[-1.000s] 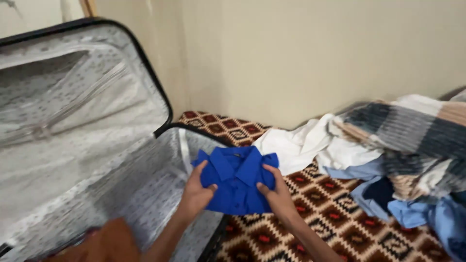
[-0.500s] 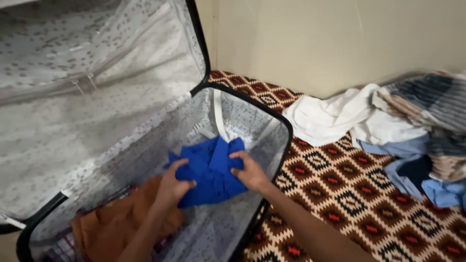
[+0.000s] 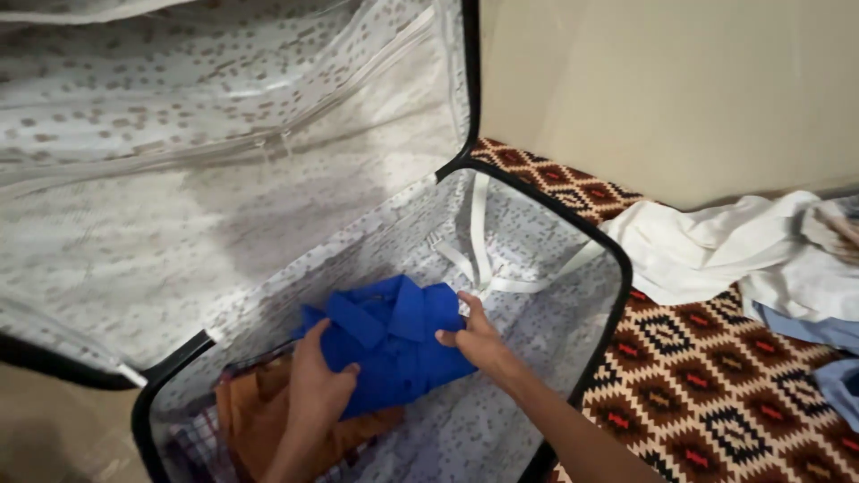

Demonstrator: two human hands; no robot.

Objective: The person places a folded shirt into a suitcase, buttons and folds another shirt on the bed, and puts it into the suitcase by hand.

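A folded bright blue shirt (image 3: 394,335) lies inside the open suitcase (image 3: 598,322), partly on top of a folded brown garment (image 3: 255,416). My left hand (image 3: 318,389) grips the shirt's near left edge. My right hand (image 3: 479,340) holds its right side, thumb on top. The suitcase has a pale dotted lining and white straps (image 3: 479,259) lying in its far end. Its lid (image 3: 224,152) stands open at the left.
A patterned red, black and cream rug (image 3: 716,394) covers the floor to the right. A heap of clothes lies there: a white garment (image 3: 716,246) and light blue pieces (image 3: 823,349). A plain beige wall (image 3: 671,89) runs behind. A checked fabric (image 3: 192,438) shows under the brown garment.
Both hands carried the blue shirt from above the suitcase rim down into the suitcase, onto the brown garment. The view swung left and down.
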